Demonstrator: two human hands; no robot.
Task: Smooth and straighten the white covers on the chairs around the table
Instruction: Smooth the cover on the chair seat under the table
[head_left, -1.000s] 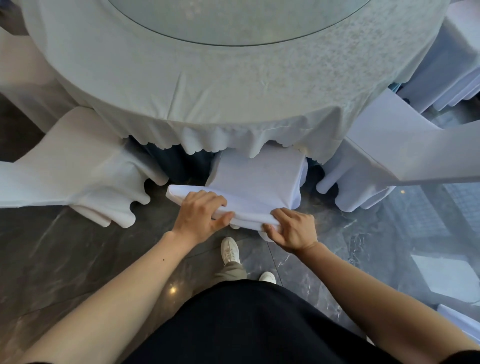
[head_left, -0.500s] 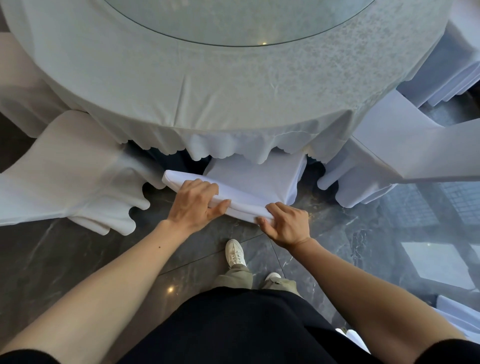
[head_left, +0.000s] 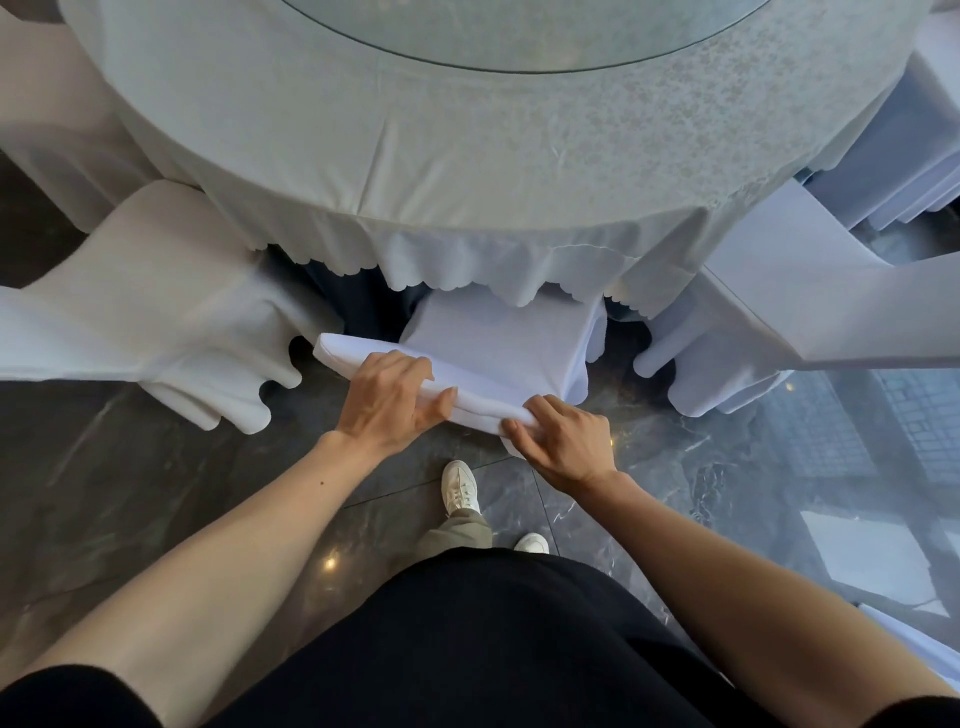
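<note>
A chair in a white cover stands in front of me, its seat pushed partly under the round table. My left hand grips the top of the covered backrest near its middle, fingers over the far side and thumb on the near side. At the backrest's right end, my right hand holds the cover with curled fingers. The backrest's left end sticks out free of both hands.
More white-covered chairs stand at the left, right and far right. A pale tablecloth with a scalloped hem hangs over the seat. A glass turntable tops the table. My shoes stand on the dark marble floor.
The chair has slid further under the table, with the tablecloth hem now covering more of the seat. Both hands kept their hold on the backrest top and moved forward with it.
</note>
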